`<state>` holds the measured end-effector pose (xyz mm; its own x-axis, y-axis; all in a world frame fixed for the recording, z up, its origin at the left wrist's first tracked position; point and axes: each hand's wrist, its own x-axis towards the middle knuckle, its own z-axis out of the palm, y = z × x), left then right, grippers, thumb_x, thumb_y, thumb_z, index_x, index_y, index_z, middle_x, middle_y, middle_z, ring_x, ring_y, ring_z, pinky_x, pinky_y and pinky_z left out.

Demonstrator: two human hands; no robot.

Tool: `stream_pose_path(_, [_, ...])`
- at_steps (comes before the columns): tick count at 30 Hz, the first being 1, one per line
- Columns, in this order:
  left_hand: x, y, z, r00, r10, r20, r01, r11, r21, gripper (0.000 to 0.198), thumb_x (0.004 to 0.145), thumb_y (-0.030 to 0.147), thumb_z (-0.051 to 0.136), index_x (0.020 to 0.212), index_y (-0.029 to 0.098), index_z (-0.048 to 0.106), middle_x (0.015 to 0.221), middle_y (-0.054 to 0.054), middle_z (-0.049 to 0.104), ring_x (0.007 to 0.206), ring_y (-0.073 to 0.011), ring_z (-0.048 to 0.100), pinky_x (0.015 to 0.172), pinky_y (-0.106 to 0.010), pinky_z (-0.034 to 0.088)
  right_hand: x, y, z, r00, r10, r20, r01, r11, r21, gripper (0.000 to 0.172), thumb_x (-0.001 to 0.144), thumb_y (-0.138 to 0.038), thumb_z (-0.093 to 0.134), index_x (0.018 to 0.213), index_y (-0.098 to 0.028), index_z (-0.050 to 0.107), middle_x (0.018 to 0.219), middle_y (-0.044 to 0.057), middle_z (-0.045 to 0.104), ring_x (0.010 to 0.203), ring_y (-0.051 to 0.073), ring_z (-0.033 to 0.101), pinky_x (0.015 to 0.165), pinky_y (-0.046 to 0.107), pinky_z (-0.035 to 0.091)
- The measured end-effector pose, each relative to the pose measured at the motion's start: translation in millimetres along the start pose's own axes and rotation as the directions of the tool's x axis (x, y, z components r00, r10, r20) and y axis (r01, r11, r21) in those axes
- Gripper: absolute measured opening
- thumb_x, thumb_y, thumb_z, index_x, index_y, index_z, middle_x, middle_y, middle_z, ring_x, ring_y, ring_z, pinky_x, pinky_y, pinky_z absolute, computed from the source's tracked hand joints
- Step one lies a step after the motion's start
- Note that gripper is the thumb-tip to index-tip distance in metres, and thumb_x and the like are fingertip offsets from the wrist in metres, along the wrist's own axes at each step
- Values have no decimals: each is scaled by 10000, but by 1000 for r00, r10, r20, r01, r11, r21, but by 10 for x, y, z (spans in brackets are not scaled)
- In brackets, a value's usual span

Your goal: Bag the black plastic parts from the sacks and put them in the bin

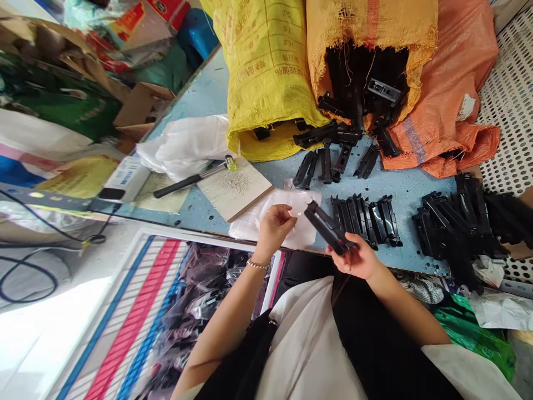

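Note:
My right hand grips the lower end of a long black plastic part, which tilts up and to the left above the table's front edge. To its left, my left hand has its fingers curled and pressed together over a pile of clear plastic bags. Whether a bag edge or anything else is between those fingertips, I cannot make out. Several similar black parts lie side by side in a row just beyond my right hand.
A yellow woven sack and an orange one spilling black parts stand at the back. More black parts are heaped at right. On the left are a hammer, a board and white plastic wrap.

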<state>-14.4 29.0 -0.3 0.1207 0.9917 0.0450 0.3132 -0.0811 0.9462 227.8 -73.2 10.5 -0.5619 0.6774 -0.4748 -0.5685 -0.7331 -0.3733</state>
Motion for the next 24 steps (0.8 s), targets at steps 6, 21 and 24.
stream_pose_path(6, [-44,24,-89,940,293,176,-342,817,464,391,888,67,394,1013,205,738,1247,-110,677,1011,-240,629,904,-450,542,129,84,-1,999,52,-10,-51,994,96,482,878,-524,600,939,-57,702,563,4,587,451,73,430,400,175,336])
stream_pose_path(21, [-215,74,-86,871,456,185,-486,738,468,638,944,59,364,1563,200,304,1521,-174,471,1417,-259,469,1141,-435,468,359,7,103,959,162,231,-200,968,149,536,884,-544,571,970,-24,665,531,-53,498,386,39,329,368,156,291])
stream_pose_path(24, [-462,158,-25,749,554,363,-661,662,354,712,944,26,342,1602,244,179,1525,-156,475,1406,-239,484,1135,-392,479,437,-30,118,974,123,190,-148,981,124,457,873,-559,577,861,-107,642,511,-74,459,379,37,276,366,156,257])
